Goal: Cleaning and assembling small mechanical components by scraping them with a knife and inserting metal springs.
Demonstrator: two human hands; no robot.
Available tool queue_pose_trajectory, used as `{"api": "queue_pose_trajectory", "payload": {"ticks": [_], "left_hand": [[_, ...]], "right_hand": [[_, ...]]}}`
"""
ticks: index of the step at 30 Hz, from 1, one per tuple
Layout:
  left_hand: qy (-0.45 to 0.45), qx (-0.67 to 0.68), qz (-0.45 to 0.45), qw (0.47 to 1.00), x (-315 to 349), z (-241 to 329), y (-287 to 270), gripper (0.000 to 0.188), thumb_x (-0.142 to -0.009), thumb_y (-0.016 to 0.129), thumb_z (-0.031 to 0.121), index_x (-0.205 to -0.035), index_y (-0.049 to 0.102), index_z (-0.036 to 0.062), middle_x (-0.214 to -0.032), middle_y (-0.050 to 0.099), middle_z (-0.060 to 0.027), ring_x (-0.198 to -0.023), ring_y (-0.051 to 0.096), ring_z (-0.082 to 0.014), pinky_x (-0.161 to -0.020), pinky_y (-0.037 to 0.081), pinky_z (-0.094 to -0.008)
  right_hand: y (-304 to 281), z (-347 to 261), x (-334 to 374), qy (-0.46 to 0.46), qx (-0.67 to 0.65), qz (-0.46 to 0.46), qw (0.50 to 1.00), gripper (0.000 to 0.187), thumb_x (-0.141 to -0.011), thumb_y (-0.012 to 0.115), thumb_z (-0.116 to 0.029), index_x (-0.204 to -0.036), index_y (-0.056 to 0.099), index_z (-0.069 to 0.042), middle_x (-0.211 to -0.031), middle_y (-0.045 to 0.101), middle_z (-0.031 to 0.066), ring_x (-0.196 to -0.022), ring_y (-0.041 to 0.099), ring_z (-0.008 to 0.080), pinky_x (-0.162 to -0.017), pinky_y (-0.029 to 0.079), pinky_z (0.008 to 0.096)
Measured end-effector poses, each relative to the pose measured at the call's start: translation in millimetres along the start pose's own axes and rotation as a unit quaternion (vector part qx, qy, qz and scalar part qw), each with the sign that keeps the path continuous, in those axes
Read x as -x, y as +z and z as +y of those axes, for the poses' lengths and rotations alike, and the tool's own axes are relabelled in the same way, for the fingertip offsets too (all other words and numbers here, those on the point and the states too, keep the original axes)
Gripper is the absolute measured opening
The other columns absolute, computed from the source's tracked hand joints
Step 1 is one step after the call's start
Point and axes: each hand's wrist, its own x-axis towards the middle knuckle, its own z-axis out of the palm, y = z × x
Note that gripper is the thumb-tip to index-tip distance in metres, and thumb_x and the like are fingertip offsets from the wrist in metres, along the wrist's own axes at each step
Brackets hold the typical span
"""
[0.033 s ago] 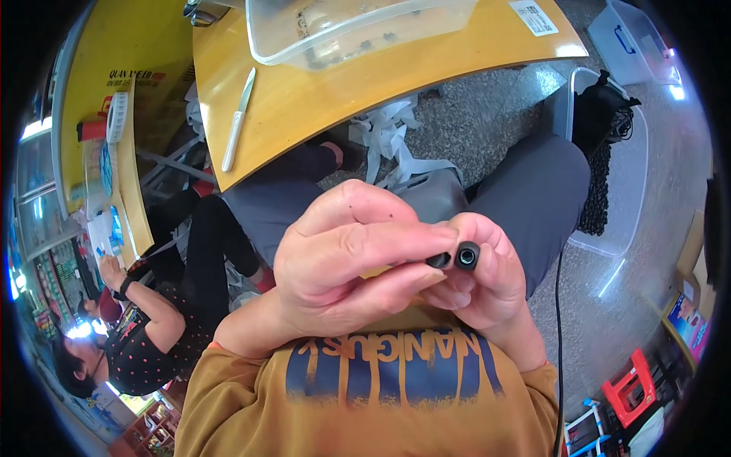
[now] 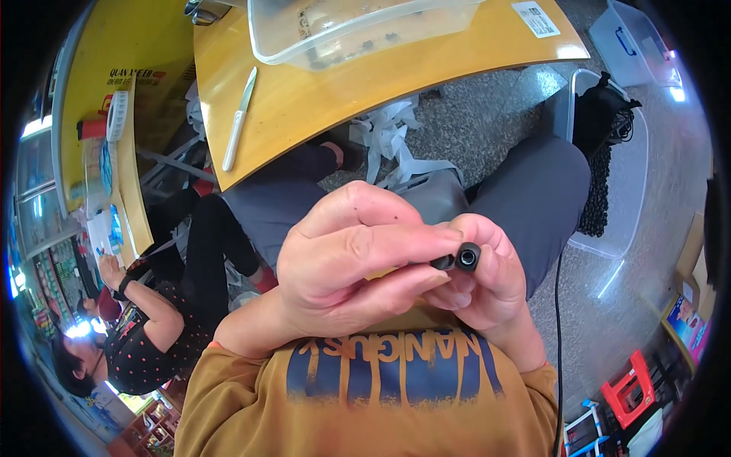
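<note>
In front of my chest the two hands meet, fingertips almost touching. My left hand (image 2: 354, 255) is closed in a pinch, thumb and forefinger on a small black piece (image 2: 442, 263) that is mostly hidden between them. Between thumb and fingers of my right hand (image 2: 491, 278) sits a small black cylindrical part (image 2: 467, 257), its round open end turned toward me with a lighter ring inside. The black piece is right beside that cylinder; whether they touch I cannot tell.
A white-handled knife (image 2: 237, 126) lies on the yellow table (image 2: 335, 91), near a clear plastic bin (image 2: 263, 42). To my right, another clear bin (image 2: 628, 206) holds many small black parts and a black bag (image 2: 594, 114). A black cable (image 2: 558, 343) hangs beside me. At left sits another person (image 2: 148, 327).
My left hand, with the small black piece, has shifted very slightly to the right, toward the cylinder. My right hand looks the same.
</note>
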Motion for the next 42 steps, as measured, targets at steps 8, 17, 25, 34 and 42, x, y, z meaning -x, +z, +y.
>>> {"api": "queue_pose_trajectory", "payload": {"ticks": [8, 17, 25, 34, 42], "left_hand": [[0.006, -0.034, 0.001, 0.999, -0.7, -1.6, 0.9, 0.023, -0.068, 0.07, 0.007, -0.09, 0.064, 0.0008, -0.077, 0.055, -0.0058, -0.07, 0.052, -0.0178, -0.062, 0.044, -0.0293], [-0.004, -0.056, -0.009, 0.998, 0.8, -4.4, 3.0, 0.024, -0.068, 0.069, 0.004, -0.091, 0.064, 0.0012, -0.078, 0.054, -0.0053, -0.07, 0.051, -0.017, -0.06, 0.042, -0.0268], [0.011, -0.057, -0.016, 0.998, 1.5, -6.6, 5.1, 0.024, -0.069, 0.069, 0.004, -0.092, 0.064, 0.0012, -0.08, 0.054, -0.0057, -0.07, 0.051, -0.0172, -0.06, 0.042, -0.0266], [0.023, -0.05, 0.011, 0.998, 7.7, -10.8, 13.6, 0.024, -0.073, 0.068, 0.007, -0.095, 0.062, 0.0011, -0.083, 0.054, -0.0076, -0.07, 0.051, -0.018, -0.061, 0.043, -0.0278], [0.058, -0.054, 0.044, 0.996, 14.9, -18.7, 20.5, 0.023, -0.075, 0.066, 0.009, -0.096, 0.061, 0.0006, -0.084, 0.053, -0.0083, -0.07, 0.052, -0.0194, -0.062, 0.044, -0.0307]], "right_hand": [[2.5, 1.1, -3.1, -0.007, 0.013, 0.037, 0.999, 0.018, -0.083, 0.06, -0.015, -0.094, 0.056, -0.002, -0.074, 0.054, 0.0022, -0.055, 0.043, 0.006, -0.05, 0.035, 0.0194], [0.3, 0.0, -2.4, -0.006, 0.044, 0.057, 0.997, 0.017, -0.082, 0.062, -0.014, -0.094, 0.056, -0.004, -0.073, 0.054, -0.0004, -0.055, 0.044, 0.0049, -0.05, 0.036, 0.018], [-0.2, 0.1, -1.0, -0.009, 0.075, 0.062, 0.995, 0.02, -0.081, 0.062, -0.02, -0.09, 0.055, -0.004, -0.082, 0.055, 0.0055, -0.055, 0.04, 0.0043, -0.048, 0.033, 0.0165], [0.8, -2.1, 0.0, -0.004, 0.086, 0.087, 0.993, 0.022, -0.079, 0.065, -0.022, -0.089, 0.056, -0.005, -0.086, 0.057, 0.0048, -0.055, 0.041, 0.004, -0.047, 0.034, 0.0154], [3.6, -0.1, -0.7, 0.001, 0.083, 0.093, 0.992, 0.018, -0.081, 0.062, -0.02, -0.09, 0.055, -0.007, -0.079, 0.056, 0.0033, -0.054, 0.041, 0.0046, -0.047, 0.034, 0.017]]}}
